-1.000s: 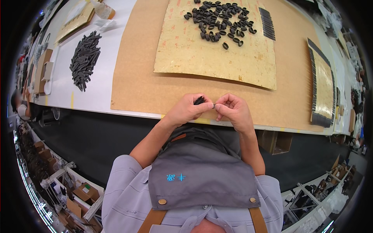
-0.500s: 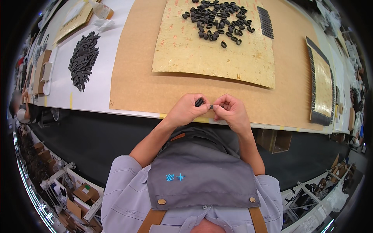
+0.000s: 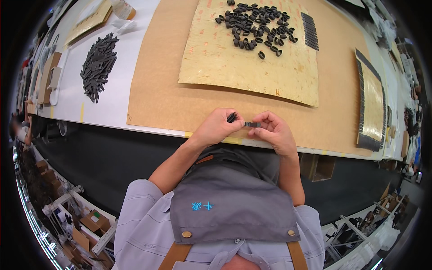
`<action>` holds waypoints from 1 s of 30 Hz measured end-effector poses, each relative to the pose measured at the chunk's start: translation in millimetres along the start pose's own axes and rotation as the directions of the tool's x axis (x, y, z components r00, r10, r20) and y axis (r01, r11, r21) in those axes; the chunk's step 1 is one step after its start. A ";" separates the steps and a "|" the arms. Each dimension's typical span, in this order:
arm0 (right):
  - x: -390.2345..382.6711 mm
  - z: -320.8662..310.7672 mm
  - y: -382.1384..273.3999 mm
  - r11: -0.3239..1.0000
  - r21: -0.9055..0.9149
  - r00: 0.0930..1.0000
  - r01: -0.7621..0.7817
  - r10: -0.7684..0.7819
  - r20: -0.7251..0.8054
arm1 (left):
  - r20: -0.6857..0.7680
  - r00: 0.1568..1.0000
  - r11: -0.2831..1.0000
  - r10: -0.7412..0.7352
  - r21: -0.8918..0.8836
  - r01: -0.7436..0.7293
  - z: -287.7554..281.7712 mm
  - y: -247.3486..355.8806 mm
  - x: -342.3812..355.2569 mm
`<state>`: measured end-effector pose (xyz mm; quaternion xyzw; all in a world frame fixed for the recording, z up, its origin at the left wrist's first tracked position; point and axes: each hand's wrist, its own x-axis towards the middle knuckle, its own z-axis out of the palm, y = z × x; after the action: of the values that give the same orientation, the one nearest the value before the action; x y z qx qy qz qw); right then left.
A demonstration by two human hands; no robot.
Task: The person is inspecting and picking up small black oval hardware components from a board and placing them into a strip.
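My left hand (image 3: 220,126) is closed around a small bundle of dark strips (image 3: 231,117) near the table's front edge. One dark strip (image 3: 250,124) sticks out sideways from its thumb and fingertips toward my right hand (image 3: 273,134), whose curled fingers are at that strip's far end. Beyond both hands a yellowish board (image 3: 243,83) on brown paper (image 3: 153,90) carries a heap of black oval rings (image 3: 252,20), with a row of dark strips (image 3: 310,31) along its right side. A pile of dark strips (image 3: 98,65) lies on the white surface to the left.
At right stands a board edged with dark strips (image 3: 370,99). At left are cardboard boxes (image 3: 47,78), another board (image 3: 90,20) and a container (image 3: 121,11). Another person (image 3: 22,130) is at the far left. An open box (image 3: 317,166) sits below the table edge.
My right hand has moved slightly rightward, exposing more of the dark strip between my hands. My left hand stays about in place. The view has shifted slightly.
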<state>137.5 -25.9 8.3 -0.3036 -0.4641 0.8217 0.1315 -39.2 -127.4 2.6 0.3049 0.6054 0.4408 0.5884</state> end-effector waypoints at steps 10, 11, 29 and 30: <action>3.7 -13.8 -2.8 0.999 0.006 0.996 -0.050 0.049 0.081 | -0.012 0.997 0.996 0.070 0.054 -0.069 4.1 -1.9 1.9; 3.5 -12.4 -4.7 0.999 0.007 0.995 -0.050 0.049 0.081 | -0.018 0.997 0.994 0.080 0.078 -0.079 4.7 -3.0 2.4; 13.3 -3.1 5.3 0.997 -0.075 0.999 -0.031 0.030 -0.027 | -0.039 0.998 0.992 0.055 0.120 -0.050 5.3 -3.1 4.9; 13.4 -2.8 4.9 0.997 -0.070 0.999 -0.035 0.033 -0.024 | -0.038 0.997 0.991 0.063 0.120 -0.058 5.3 -3.5 4.8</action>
<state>129.2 -20.0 -1.9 -0.3252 -0.4859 0.8035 0.1120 -34.0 -123.7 -2.2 0.3482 0.6332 0.4280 0.5428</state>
